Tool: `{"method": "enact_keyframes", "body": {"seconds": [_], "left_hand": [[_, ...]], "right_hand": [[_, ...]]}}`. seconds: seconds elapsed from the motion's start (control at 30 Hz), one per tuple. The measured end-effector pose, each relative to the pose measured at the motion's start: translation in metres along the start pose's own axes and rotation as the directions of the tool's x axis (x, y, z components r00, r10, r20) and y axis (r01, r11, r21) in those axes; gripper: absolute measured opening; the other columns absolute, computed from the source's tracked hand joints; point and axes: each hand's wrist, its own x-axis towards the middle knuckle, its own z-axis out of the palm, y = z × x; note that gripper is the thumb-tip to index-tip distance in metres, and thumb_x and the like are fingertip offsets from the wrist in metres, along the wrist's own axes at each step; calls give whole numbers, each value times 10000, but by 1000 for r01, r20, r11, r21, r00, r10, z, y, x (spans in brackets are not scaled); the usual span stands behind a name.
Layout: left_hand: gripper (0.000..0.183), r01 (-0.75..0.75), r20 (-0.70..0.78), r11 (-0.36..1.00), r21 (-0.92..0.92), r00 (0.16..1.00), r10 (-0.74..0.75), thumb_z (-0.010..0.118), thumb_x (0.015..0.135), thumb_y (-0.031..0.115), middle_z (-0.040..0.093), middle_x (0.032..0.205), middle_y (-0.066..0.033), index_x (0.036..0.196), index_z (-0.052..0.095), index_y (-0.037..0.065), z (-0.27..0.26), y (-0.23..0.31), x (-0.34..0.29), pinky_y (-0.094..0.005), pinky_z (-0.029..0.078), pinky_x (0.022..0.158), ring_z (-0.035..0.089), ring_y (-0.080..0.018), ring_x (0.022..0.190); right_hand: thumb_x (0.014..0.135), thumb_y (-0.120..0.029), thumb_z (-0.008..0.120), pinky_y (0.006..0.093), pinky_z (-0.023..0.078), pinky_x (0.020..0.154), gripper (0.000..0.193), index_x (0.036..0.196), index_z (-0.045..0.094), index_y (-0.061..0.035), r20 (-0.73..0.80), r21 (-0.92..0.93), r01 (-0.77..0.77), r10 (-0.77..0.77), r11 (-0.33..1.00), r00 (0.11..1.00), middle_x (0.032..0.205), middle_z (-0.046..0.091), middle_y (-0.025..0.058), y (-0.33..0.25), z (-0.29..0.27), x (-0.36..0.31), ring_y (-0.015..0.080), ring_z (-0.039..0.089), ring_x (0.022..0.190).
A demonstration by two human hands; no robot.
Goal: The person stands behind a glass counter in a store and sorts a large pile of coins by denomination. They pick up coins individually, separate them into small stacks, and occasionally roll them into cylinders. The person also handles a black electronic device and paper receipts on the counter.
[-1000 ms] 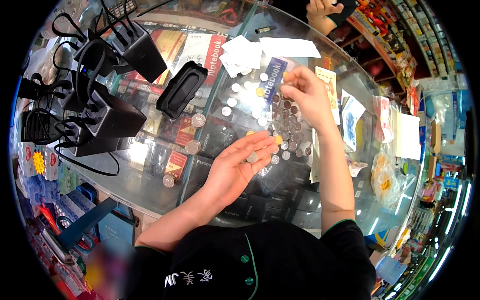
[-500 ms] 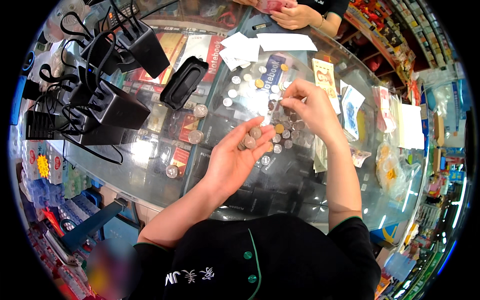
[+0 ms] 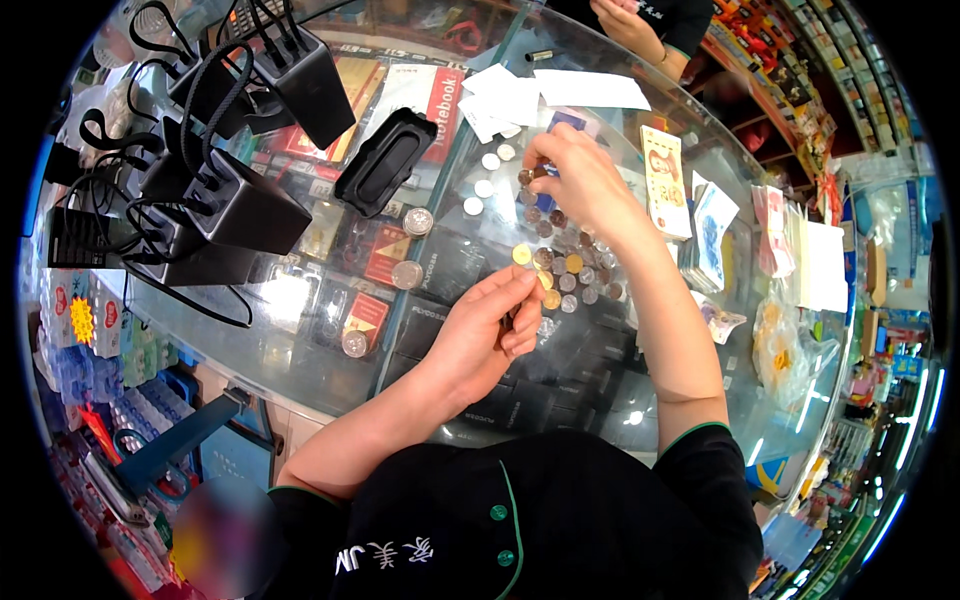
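Note:
My left hand (image 3: 482,335) is turned inward over the near side of the glass counter, its fingers curled round coins that are mostly hidden. A gold coin (image 3: 521,254) lies by its thumb tip. Farther off, my right hand (image 3: 585,185) reaches down with bent fingers closed at a few dark coins (image 3: 527,178). Between the hands spreads a loose heap of silver and gold coins (image 3: 572,265). Several pale silver coins (image 3: 484,188) lie in a scattered line left of my right hand.
Three coin stacks (image 3: 418,222) stand to the left, near a black tray (image 3: 387,163). Black charger boxes (image 3: 240,205) with cables crowd the far left. Banknote piles (image 3: 664,180) lie to the right, white papers (image 3: 590,88) beyond. Another person's hand (image 3: 632,25) is across the counter.
My left hand has turned over from palm up and its fingers have curled in. My right hand has moved away and left across the coins. The other person's hands have shifted right.

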Motion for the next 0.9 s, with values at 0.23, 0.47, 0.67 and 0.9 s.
{"method": "enact_keyframes", "body": {"seconds": [0.23, 0.47, 0.67, 0.9], "left_hand": [[225, -12, -38, 1000, -10, 999, 12, 453, 998, 232, 446, 645, -2, 858, 518, 69, 3, 0, 0, -228, 290, 529, 354, -87, 543], [202, -17, -78, 1000, -19, 997, 15, 464, 987, 226, 484, 694, -16, 870, 518, 71, 2, 1, 2, -237, 324, 568, 391, -99, 579], [214, -67, -92, 998, -15, 994, 65, 466, 982, 227, 581, 900, -67, 1040, 559, 43, -4, -2, 4, -251, 413, 687, 522, -131, 759], [375, -35, -88, 999, 26, 995, 37, 418, 998, 224, 554, 1217, -169, 1269, 485, -27, 15, -3, 4, -300, 487, 872, 589, -200, 1029]], "right_hand": [[767, -77, 688, 374, 405, 851, 220, 968, 598, -80, 12, 22, -4, 4, 1000, 1000, 939, 560, 90, 6, -1, -7, 279, 531, 988], [756, -99, 694, 431, 373, 868, 210, 930, 577, -82, -7, -74, 11, -12, 997, 1000, 917, 563, 90, 0, 5, -4, 293, 505, 1017], [746, -66, 692, 340, 446, 765, 167, 847, 561, -50, -79, 245, 74, -56, 967, 995, 821, 590, 59, 14, -2, -6, 236, 570, 839], [785, -64, 686, 265, 469, 701, 113, 818, 580, -41, -85, 726, -87, 215, 682, 973, 756, 606, -19, 26, -54, -76, 88, 575, 738]]}}
